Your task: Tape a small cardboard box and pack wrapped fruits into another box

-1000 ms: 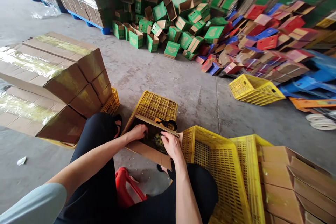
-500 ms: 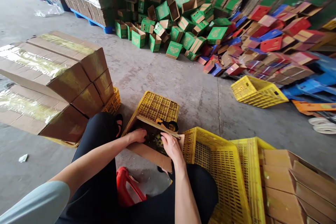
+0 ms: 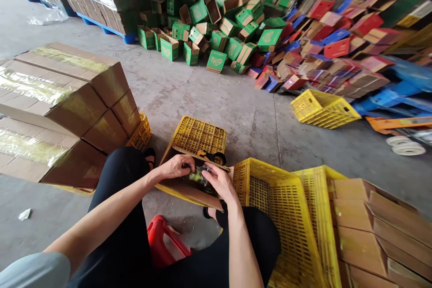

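Observation:
Between my hands is a clear plastic bag with something yellow-green in it, above an open cardboard box. My left hand is closed, its fingers pinching the bag's left end. My right hand grips the other end, fingers bent over the plastic. What lies deeper in the box is dark and partly hidden by the hands. The box rests on a yellow plastic crate. Just beyond the box's far flap, on the crate, is a black and orange tape dispenser.
Taped cartons are stacked at left. Yellow crates and more cardboard boxes stand at right. A red plastic stool is below me. Green boxes and red and blue boxes lie heaped beyond the concrete floor.
Both hands have risen from inside the box, bringing the plastic bag up between them. My left hand has moved up and right. The view has shifted slightly.

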